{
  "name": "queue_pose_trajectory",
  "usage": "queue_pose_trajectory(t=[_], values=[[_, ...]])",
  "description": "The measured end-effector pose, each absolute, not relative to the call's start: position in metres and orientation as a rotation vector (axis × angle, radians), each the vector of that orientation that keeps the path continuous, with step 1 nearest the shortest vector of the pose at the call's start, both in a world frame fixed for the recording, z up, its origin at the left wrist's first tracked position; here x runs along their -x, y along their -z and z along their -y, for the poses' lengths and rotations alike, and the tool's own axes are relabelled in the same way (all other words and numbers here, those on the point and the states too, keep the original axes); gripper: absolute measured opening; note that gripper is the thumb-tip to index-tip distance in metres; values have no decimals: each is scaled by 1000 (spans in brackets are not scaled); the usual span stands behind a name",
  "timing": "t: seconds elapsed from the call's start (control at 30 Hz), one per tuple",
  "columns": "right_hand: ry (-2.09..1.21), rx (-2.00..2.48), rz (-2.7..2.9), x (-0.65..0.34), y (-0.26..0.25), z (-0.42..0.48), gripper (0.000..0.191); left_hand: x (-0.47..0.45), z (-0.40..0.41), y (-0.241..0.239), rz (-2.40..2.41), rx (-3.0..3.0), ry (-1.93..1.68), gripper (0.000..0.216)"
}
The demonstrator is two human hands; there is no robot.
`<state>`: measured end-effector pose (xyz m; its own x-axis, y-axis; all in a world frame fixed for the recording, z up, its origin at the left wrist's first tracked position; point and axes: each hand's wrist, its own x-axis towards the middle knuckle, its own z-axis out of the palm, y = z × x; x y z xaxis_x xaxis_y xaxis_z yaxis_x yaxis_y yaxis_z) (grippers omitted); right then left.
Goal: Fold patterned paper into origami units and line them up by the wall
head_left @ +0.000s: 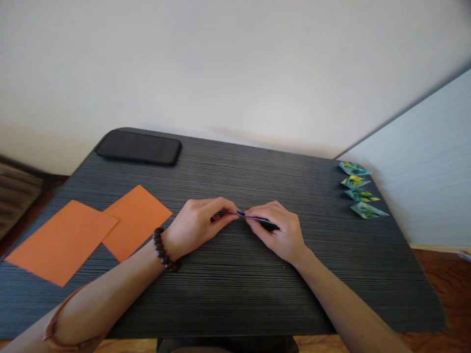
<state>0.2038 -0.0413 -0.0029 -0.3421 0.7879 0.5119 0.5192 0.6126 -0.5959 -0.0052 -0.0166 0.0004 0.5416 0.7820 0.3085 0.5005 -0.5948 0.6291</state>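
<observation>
A small folded piece of paper (pixel 241 213), purple where it shows, is pinched between my two hands above the middle of the table. My left hand (pixel 202 220), with a dark bead bracelet at the wrist, grips its left end between thumb and fingertips. On the other end, my right hand (pixel 277 228) closes with thumb and index finger, and a thin pale edge of the paper runs along those fingers. Most of the paper is hidden or seen edge-on, so its folded shape cannot be made out.
Two overlapping orange sheets (pixel 62 242) lie on the dark table (pixel 235 294) at the left. A black phone (pixel 140 147) rests at the back left. Several folded blue-green and yellow paper pieces (pixel 355 182) line the right edge. A white wall (pixel 235 73) stands behind.
</observation>
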Motion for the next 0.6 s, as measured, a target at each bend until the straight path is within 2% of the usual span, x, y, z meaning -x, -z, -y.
queue_pose_trajectory(t=[0.23,0.37,0.53,0.6], values=[[-415,1024,2045,-204,3,42,13,6,15,1,-958,-2346,-766,11],[-404,1041,2047,-204,5,41,12,2,15,-5,-905,-2251,-878,9],[-408,1132,1998,-203,4,42,11,0,18,-9,-1040,-2129,-927,3],[-415,1165,1972,-203,4,43,11,0,19,-8,-1097,-2095,-918,6]])
